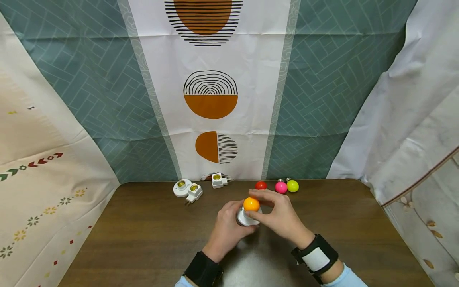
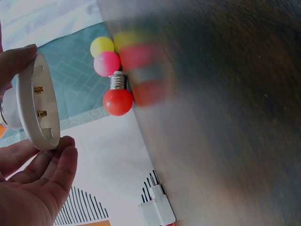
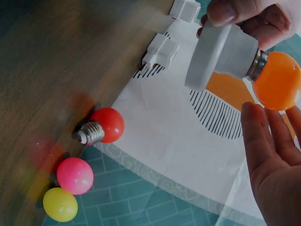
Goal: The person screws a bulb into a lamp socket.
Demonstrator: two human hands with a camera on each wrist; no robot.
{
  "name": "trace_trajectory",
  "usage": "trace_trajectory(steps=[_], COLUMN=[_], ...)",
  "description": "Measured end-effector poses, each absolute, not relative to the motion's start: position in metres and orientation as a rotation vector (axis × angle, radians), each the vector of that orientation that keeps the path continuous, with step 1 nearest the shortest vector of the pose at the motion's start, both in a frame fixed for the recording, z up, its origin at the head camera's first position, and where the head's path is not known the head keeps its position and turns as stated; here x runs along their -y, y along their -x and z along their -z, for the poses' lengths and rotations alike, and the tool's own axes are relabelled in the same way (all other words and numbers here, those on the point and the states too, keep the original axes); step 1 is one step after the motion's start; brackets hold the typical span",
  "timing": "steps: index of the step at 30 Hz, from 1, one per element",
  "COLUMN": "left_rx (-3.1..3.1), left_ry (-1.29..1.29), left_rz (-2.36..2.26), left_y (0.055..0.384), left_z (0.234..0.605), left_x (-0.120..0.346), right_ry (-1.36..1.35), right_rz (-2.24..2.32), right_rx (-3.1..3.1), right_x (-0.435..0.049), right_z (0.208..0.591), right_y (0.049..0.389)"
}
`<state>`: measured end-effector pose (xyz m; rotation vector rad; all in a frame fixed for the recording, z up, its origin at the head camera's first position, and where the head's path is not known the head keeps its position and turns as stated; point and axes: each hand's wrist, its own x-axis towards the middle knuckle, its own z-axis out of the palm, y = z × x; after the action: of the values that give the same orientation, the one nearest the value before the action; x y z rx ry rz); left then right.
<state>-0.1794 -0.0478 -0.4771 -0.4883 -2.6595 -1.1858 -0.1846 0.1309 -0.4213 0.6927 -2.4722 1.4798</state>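
My left hand (image 1: 228,226) grips the rim of a round white lamp holder (image 3: 235,49), which is raised above the table and tilted. An orange light bulb (image 1: 251,204) sits in its socket, a strip of metal cap (image 3: 257,65) showing between bulb and holder. The right hand (image 1: 283,213) has thumb and fingers curved around the orange bulb, fingertips at its glass. In the left wrist view, the holder's hollow underside (image 2: 47,101) shows two brass screws.
Red (image 1: 261,185), pink (image 1: 281,187) and yellow-green (image 1: 293,185) bulbs lie at the table's back edge. Back left are another round lamp holder (image 1: 180,190) and two white plug-in sockets (image 1: 194,194), one of them farther right (image 1: 219,183). A patterned cloth (image 1: 319,99) hangs behind the table (image 1: 150,239).
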Motion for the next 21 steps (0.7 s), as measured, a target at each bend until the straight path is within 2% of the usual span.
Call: trace_trajectory(steps=[5, 10, 21], left_rx=[2.662, 2.689, 2.695], left_ry=[0.490, 0.475, 0.480], left_rz=[1.176, 1.164, 1.163], left_y=[0.179, 0.179, 0.181], left_z=[0.477, 0.476, 0.475], left_x=[0.048, 0.047, 0.047], right_ry=[-0.757, -0.816, -0.739], right_rz=[-1.513, -1.506, -1.573], right_rx=[2.510, 2.519, 2.472], right_x=[-0.132, -0.134, -0.132], right_z=[0.414, 0.424, 0.420], right_y=[0.181, 0.185, 0.184])
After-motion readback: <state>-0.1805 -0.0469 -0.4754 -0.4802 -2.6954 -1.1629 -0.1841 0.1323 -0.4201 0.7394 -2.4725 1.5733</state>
